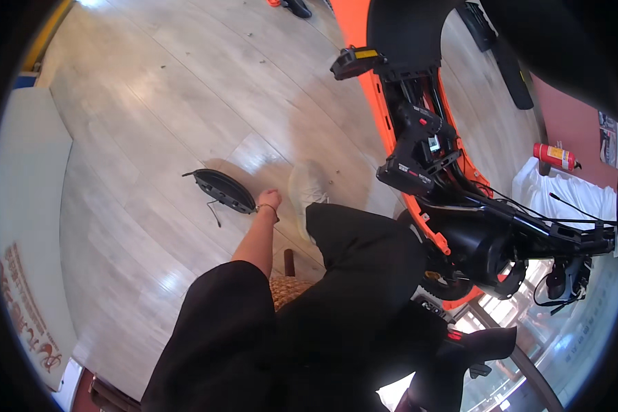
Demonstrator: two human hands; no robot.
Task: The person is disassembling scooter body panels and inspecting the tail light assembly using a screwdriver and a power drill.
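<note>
My left hand [269,199] reaches forward over the floor with its fingers curled closed. Whatever they may hold is hidden. Right by its wrist is a black curved plastic part [224,189] with a short cable hanging from it; I cannot tell whether the hand touches it. On the right stands an orange and black scooter [419,89] with its inner frame and cables exposed. A black cordless drill [416,147] with its battery rests across that open frame. No part of my right hand shows.
Small bits [261,62] lie scattered on the wooden floor [137,137]. A white panel [38,192] stands on the left. At the right are a red fire extinguisher [555,156] and white cloth [563,196]. Under me is a woven seat [286,292].
</note>
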